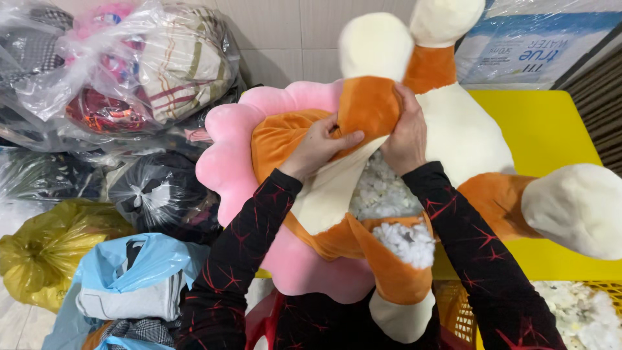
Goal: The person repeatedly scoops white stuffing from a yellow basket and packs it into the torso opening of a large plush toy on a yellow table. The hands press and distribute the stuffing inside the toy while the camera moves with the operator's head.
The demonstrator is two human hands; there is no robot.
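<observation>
Along the left wall stand clear plastic bags (123,65) of bundled cloth, with a yellow bag (48,249) and a blue bag (126,275) of folded clothes lower down; they crowd that side right up to the plush, so there is little room to swing anything that way. In the middle, the big orange-and-cream plush toy (453,129) with its pink petal mane (223,155) lies across the person's lap, partly on the yellow surface (551,129). The left hand (317,146) pinches the orange fabric at the edge of an open seam, and the right hand (405,133) is closed on the opposite edge, pulling the gap apart. White stuffing (382,191) shows inside and a tuft (408,240) bulges out below, so the body looks largely filled but the seam is not closed. To the right, a cream paw overhangs the surface's edge, and a basket (453,311) of loose filling sits just below.
</observation>
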